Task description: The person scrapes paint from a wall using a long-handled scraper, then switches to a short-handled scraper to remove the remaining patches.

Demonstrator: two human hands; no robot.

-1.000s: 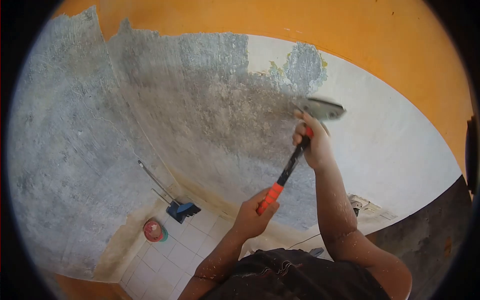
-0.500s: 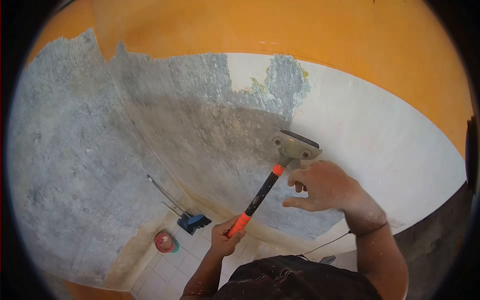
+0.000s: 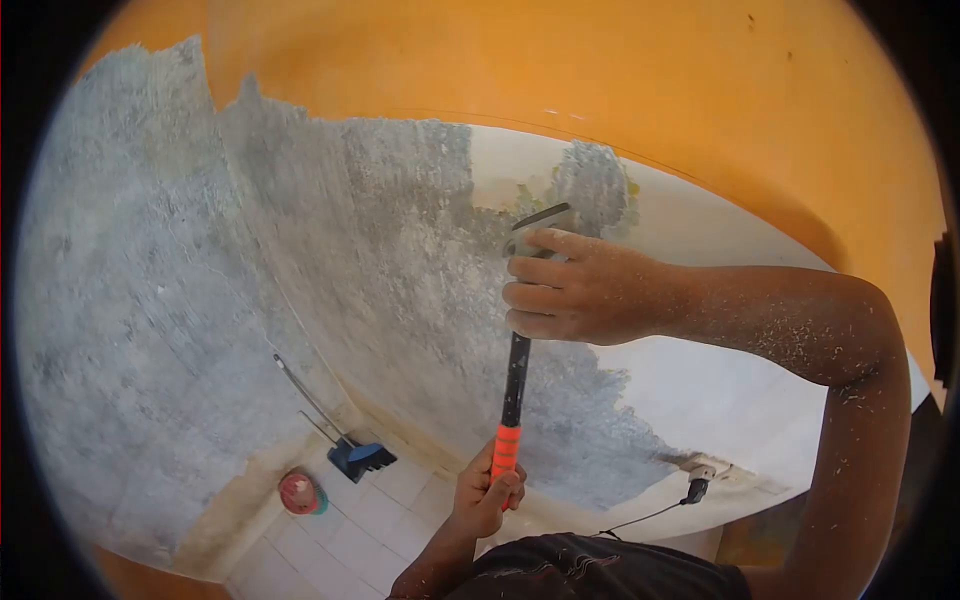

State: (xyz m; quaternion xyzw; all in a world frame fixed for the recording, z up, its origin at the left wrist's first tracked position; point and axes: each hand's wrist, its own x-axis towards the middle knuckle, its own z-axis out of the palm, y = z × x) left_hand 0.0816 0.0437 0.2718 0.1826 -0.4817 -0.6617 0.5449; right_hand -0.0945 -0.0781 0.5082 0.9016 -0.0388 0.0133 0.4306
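A long-handled wall scraper (image 3: 516, 385) with a black shaft and orange grip stands near upright in front of me. My left hand (image 3: 487, 497) is wrapped round the orange grip at its lower end. Up by the metal head, my right hand (image 3: 600, 285) has its fingers curled over the top of the shaft, hiding most of the head. The dark blade edge (image 3: 540, 215) shows above the fingers. It overlaps the wall near the border of bare grey plaster (image 3: 400, 250) and remaining white paint (image 3: 510, 155). Pale flecks cover my right forearm.
A blue dustpan and brush (image 3: 358, 456) with long handles lean in the corner. Close by on the tiled floor (image 3: 375, 520) sits a red and green bucket (image 3: 300, 492). A black plug (image 3: 697, 488) with a cord sits in a low wall socket. Orange paint (image 3: 600, 60) covers the upper wall.
My right hand has gone from hovering beside the head to gripping the scraper just below it. The scraper has swung left and more upright, its head rising; my view has shifted slightly.
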